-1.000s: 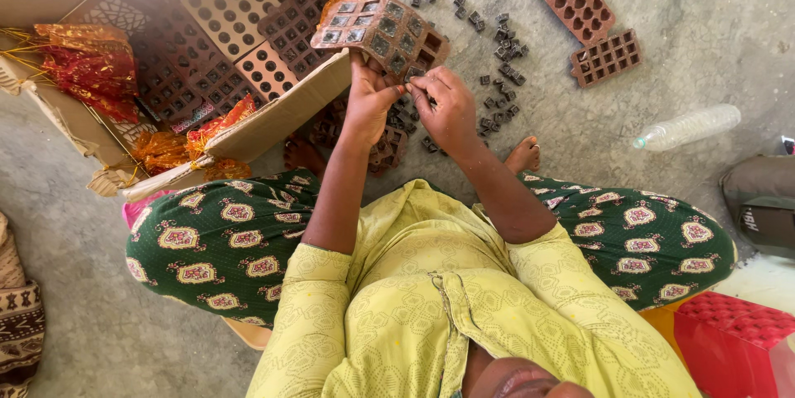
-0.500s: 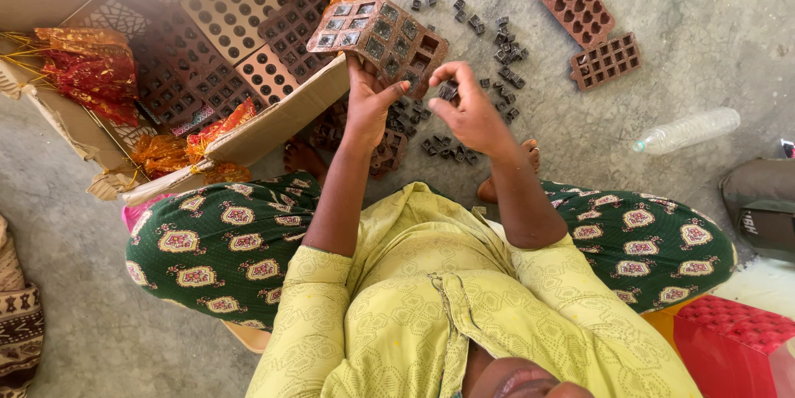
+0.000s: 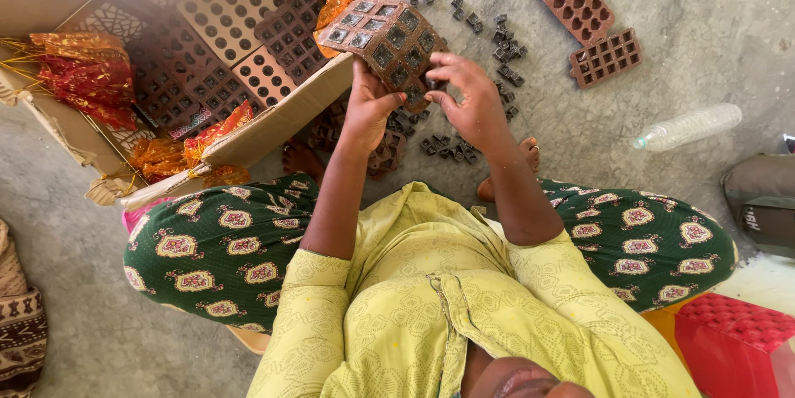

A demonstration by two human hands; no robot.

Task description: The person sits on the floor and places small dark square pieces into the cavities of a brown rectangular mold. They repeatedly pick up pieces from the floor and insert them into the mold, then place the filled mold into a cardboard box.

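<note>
My left hand grips the stiff, light brown plastic grid mould by its edge; right hand pinches its lower corner.

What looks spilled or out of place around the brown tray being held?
Small dark pieces lie scattered loose over the concrete floor, and a clear plastic bottle lies on its side. The cardboard box looks torn at its corner. The tray itself shows no damage.
</note>
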